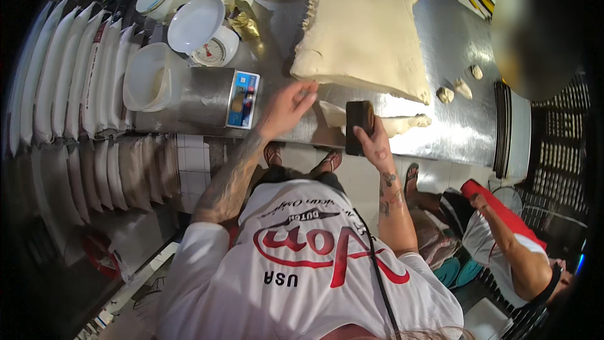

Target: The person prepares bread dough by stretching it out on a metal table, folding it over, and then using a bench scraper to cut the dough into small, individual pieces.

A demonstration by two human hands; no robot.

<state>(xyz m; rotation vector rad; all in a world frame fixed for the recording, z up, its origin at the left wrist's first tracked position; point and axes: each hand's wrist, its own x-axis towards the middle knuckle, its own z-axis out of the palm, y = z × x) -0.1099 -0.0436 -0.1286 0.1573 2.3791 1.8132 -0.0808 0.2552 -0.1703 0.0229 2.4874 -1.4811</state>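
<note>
A large slab of pale dough [362, 28] covers the middle of the steel table. My left hand [286, 110] is beside its near left corner, fingers loosely bent and apart, holding nothing; whether the fingertips touch the dough I cannot tell. In my right hand [376, 146] is a dark, flat, rectangular dough scraper [356, 119], held upright across a cut strip of dough [409, 126]. The strip lies along the near table edge, its middle hidden by the scraper and hand. Left of my left hand is a digital scale [243, 99] with a blue front panel.
A clear plastic tub [148, 79], a dial scale [215, 50] with a white bowl [196, 24] and other containers crowd the left side. Small dough pieces [462, 88] lie at right. Full sacks [69, 69] line the far left. Another person [503, 233] sits at lower right.
</note>
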